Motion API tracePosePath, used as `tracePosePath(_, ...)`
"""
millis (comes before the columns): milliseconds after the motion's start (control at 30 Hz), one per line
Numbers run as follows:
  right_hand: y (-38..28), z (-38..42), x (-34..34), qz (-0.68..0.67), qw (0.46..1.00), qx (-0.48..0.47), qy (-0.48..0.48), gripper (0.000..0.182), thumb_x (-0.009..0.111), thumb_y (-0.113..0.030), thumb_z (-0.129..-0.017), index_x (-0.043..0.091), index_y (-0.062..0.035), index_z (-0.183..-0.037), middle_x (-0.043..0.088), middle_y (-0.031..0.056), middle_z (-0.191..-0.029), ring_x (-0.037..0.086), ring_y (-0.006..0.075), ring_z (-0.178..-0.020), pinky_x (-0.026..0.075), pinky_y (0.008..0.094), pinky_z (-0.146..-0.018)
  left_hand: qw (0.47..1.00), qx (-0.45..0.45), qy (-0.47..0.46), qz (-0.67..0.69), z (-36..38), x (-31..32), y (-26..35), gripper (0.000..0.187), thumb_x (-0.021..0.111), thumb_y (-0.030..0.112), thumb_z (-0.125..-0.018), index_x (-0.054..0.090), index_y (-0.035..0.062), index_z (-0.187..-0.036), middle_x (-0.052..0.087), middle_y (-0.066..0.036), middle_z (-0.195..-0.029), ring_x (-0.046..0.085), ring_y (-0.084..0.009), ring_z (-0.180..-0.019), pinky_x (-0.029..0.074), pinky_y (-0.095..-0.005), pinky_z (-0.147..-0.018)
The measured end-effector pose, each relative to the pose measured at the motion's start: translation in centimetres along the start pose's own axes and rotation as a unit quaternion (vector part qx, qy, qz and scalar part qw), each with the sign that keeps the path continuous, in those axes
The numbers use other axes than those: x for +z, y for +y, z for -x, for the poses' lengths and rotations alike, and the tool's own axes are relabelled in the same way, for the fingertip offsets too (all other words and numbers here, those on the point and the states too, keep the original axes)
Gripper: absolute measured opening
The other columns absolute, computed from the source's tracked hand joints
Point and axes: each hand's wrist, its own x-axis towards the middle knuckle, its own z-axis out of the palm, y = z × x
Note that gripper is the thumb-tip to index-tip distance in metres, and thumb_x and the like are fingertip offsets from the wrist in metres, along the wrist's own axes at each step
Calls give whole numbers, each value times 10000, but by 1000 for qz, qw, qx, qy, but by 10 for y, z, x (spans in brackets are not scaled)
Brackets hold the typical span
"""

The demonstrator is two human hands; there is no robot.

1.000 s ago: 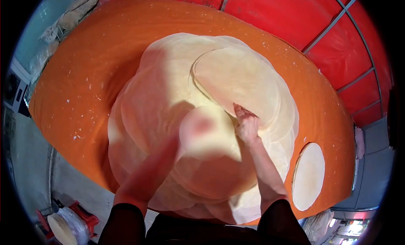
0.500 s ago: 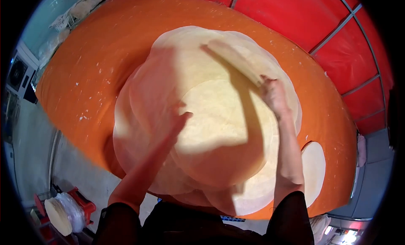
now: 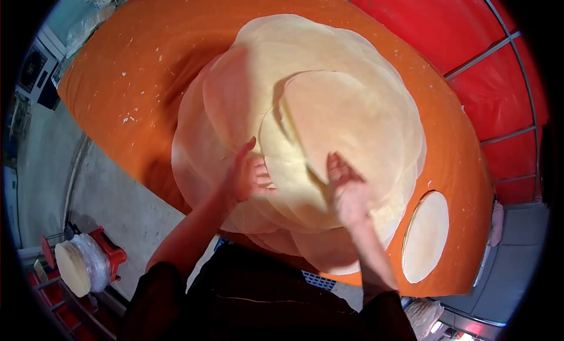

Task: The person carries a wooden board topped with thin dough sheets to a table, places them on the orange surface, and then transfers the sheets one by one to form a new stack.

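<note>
Reaching to the lower-left edge of a stack of round sheets [image 3: 358,118], my right hand [image 3: 348,187] is blurred, so I cannot tell whether its fingers are clamped on it. My left hand [image 3: 251,175] has its fingers spread apart above the pile [image 3: 288,44] of overlapping sheets. The stack lies on the right part of that pile, which sits on an orange cloth [image 3: 135,147]. Near its right side lies a smaller round stack [image 3: 426,236]; red panels [image 3: 405,29] stand beyond.
</note>
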Motion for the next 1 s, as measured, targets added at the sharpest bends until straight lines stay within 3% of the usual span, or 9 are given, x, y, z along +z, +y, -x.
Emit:
tracePosePath(100,-38,21,12,-227,965,63,-112,618,529,-80,-613,346,18,-1195,435,195,-1146,468,289,-1014,448,357,-720,995,16,-88,42,1,4,-17,869,345,681,-679,244,46,-1266,203,-172,-1321,172,-346,-1212,126,-518,-955)
tracePosePath(267,-59,19,3,-184,979,75,36,514,488,-35,-663,384,24,-1162,420,212,-1158,468,324,-1015,454,360,-719,983,95,-150,40,3,37,-21,860,359,654,-707,165,47,-1284,185,-244,-1293,205,-398,-1178,164,-498,-964)
tracePosePath(400,-15,3,-36,-238,967,80,-52,320,516,14,-602,497,56,-918,553,149,-690,539,292,-501,442,346,-465,981,81,-118,130,-9,33,-26,840,345,624,-737,105,39,-1290,175,-281,-1273,193,-393,-1183,171,-499,-968)
tracePosePath(633,-51,7,-152,-164,959,-179,-148,281,437,7,-693,468,63,-967,536,157,-698,550,245,-625,451,325,-486,959,43,-214,184,-37,4,-49,706,415,571,-737,329,36,-1189,304,-117,-1244,257,-289,-1166,191,-455,-966)
tracePosePath(667,-41,5,-170,-186,941,-177,-219,319,455,-23,-713,453,42,-1025,554,168,-759,569,249,-707,467,327,-536,964,45,-199,168,-35,-1,-48,690,430,561,-736,338,45,-1185,317,-103,-1235,265,-280,-1160,197,-444,-966)
tracePosePath(767,13,17,-202,-397,912,-64,-78,300,568,-79,-660,543,26,-940,579,158,-859,585,253,-779,478,340,-632,982,77,-137,101,-21,-6,-31,645,476,532,-733,366,72,-1172,357,-60,-1208,289,-252,-1143,215,-410,-964)
tracePosePath(900,71,20,-196,-666,687,261,128,219,584,-61,-693,569,78,-862,607,158,-744,603,209,-586,498,289,-579,935,351,19,-41,30,25,-20,519,565,406,-738,445,46,-1092,478,-43,-1065,446,-174,-974,362,-326,-862)
tracePosePath(933,98,35,-149,-740,571,326,139,209,603,-58,-684,580,57,-857,610,131,-745,600,190,-611,497,287,-594,926,360,74,-88,39,17,-18,472,571,369,-742,466,38,-1061,499,-48,-1014,469,-163,-906,388,-303,-803)
tracePosePath(1000,116,65,-66,-722,561,380,139,389,642,-128,-696,500,19,-1027,572,117,-963,549,180,-870,430,304,-797,897,364,164,-190,41,4,-15,381,578,308,-750,512,23,-994,535,-54,-897,503,-143,-776,428,-265,-689)
